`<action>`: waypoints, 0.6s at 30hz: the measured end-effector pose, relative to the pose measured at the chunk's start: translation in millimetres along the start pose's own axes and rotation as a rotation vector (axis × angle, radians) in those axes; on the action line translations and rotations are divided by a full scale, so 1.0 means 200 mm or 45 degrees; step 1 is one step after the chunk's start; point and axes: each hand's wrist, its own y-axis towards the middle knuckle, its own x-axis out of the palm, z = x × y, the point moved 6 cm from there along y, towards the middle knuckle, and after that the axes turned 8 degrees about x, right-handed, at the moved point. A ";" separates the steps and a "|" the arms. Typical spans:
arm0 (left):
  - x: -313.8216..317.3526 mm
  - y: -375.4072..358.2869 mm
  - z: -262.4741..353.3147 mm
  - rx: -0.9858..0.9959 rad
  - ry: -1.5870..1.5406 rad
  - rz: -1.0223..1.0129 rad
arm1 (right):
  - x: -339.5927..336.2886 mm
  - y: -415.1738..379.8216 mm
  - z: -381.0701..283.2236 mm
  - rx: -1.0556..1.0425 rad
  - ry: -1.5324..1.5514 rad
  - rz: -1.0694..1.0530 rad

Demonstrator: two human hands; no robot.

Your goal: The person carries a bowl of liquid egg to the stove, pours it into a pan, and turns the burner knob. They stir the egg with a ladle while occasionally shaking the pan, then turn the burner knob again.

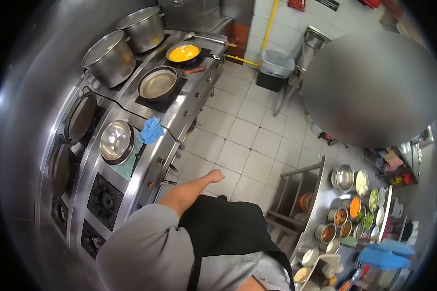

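Observation:
My left hand [216,175] hangs over the tiled floor in front of my black apron [223,225]. Its fingers are curled in and nothing shows in them. My right hand is out of the picture. Left of my arm is the steel stove [172,127]. On it are a frying pan [158,83] with a wooden handle and another pan holding yellow food [183,53], which looks like egg. Nearer to me, a shiny metal bowl [116,139] rests on a green cloth [126,167], beside a crumpled blue cloth [152,130].
Two large pots [109,60] and dark round pans [81,118] line the stove's back. A ladle [210,40] lies at its far end. A lined bin [276,68] stands by the wall. To the right, a steel table [320,194] bears several food containers [325,233]. One area is blurred.

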 end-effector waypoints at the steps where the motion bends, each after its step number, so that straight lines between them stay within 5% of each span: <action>1: -0.10 -0.02 0.01 -0.128 -0.184 -0.065 | -0.04 0.10 -0.12 -0.102 -0.033 -0.016; 3: -0.24 -0.03 0.03 -0.215 -0.531 0.054 | -0.10 0.30 -0.34 -0.311 -0.104 -0.056; 6: -0.38 0.02 0.22 -0.240 -1.052 0.143 | 0.26 0.90 -0.24 -0.496 -0.175 -0.113; 8: -0.57 0.00 0.60 -0.107 -1.407 0.001 | 0.27 1.08 -0.28 0.374 1.403 -0.828; 9: -0.74 -0.08 0.88 -0.024 -1.573 -0.141 | -0.01 0.98 -0.42 0.458 1.618 -0.855; 13: -1.36 -0.33 1.85 0.754 -1.584 -0.495 | -0.19 1.45 -0.74 0.428 1.535 -0.882; 15: -1.67 -0.50 2.27 0.940 -1.524 -0.657 | -0.52 1.52 -0.85 0.446 1.491 -0.875; 18: -1.97 -0.60 2.67 1.060 -1.439 -0.904 | -1.12 1.93 -1.35 -0.028 1.213 -0.626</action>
